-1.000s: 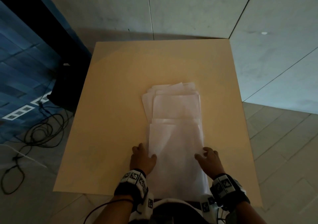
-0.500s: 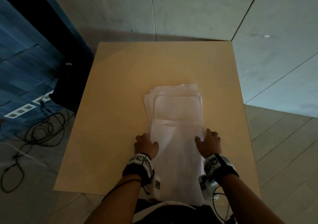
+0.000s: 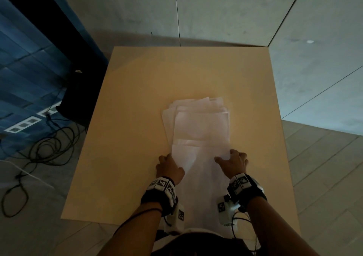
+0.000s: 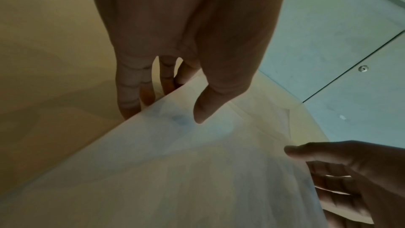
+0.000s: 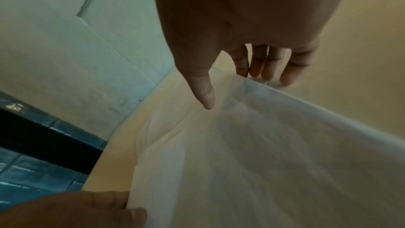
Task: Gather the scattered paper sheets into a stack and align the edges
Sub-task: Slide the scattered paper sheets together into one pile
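A loose pile of white paper sheets (image 3: 200, 122) lies in the middle of the tan table (image 3: 137, 118), its edges fanned out. A long near sheet (image 3: 202, 179) overlaps the pile's near end and reaches the table's front edge. My left hand (image 3: 170, 167) holds that sheet's left edge, with the thumb (image 4: 203, 107) on top and the fingers (image 4: 129, 93) under the edge of the sheet (image 4: 197, 171). My right hand (image 3: 233, 160) holds the right edge the same way, thumb (image 5: 203, 91) on the sheet (image 5: 285, 153) and fingers (image 5: 271, 68) beyond its edge.
The table stands against a grey wall (image 3: 216, 10). A black box (image 3: 78, 102) and tangled cables (image 3: 39, 149) lie on the floor to the left. Bare tabletop lies left, right and beyond the pile.
Both hands have moved forward along the near sheet's side edges, toward the pile. The right hand has gone further forward than the left.
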{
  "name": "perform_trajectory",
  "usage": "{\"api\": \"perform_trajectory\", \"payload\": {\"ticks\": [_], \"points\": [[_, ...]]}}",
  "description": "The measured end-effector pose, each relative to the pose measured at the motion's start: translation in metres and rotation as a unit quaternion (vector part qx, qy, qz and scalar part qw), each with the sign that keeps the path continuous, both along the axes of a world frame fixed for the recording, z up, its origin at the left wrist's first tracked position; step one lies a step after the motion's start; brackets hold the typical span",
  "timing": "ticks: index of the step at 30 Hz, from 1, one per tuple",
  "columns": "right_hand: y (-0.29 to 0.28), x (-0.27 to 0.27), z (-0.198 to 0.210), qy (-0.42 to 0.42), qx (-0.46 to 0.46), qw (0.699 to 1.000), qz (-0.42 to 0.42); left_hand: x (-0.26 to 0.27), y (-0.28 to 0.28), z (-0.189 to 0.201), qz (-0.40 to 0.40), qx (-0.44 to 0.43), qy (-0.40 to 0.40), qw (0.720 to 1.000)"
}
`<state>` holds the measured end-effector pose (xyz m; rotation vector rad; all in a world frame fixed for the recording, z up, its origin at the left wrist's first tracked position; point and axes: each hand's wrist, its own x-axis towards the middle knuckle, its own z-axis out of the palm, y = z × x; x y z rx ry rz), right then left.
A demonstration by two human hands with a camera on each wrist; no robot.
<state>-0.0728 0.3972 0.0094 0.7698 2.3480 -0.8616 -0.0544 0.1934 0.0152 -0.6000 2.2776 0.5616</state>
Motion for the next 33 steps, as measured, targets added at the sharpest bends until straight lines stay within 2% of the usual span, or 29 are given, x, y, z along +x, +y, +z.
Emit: {"api": "perform_trajectory", "payload": {"ticks": [5, 9, 16, 22, 24, 29, 33], "points": [[-0.010, 0.003, -0.003, 0.029, 0.005, 0.999, -0.039, 0.000, -0.001, 0.000, -0.005, 0.006, -0.003, 1.000], [-0.013, -0.003, -0.005, 0.005, 0.019, 0.999, -0.026, -0.001, -0.004, -0.002, 0.001, 0.017, -0.005, 1.000], [-0.003, -0.017, -0.005, -0.020, -0.019, 0.998, -0.061, -0.003, -0.005, -0.002, 0.002, 0.025, -0.012, 1.000], [-0.014, -0.014, -0.006, 0.018, -0.070, 0.992, -0.104, -0.005, -0.004, -0.001, 0.002, 0.023, -0.019, 1.000], [-0.016, -0.013, -0.004, 0.015, -0.071, 0.993, -0.097, -0.005, -0.005, -0.001, 0.010, 0.028, -0.020, 0.999], [-0.011, -0.014, 0.002, -0.022, 0.001, 0.999, -0.041, -0.005, -0.005, 0.000, 0.007, 0.029, -0.022, 0.999], [-0.005, -0.019, 0.001, -0.026, -0.040, 0.998, -0.043, -0.006, -0.004, 0.000, 0.011, 0.030, -0.024, 0.999]]}}
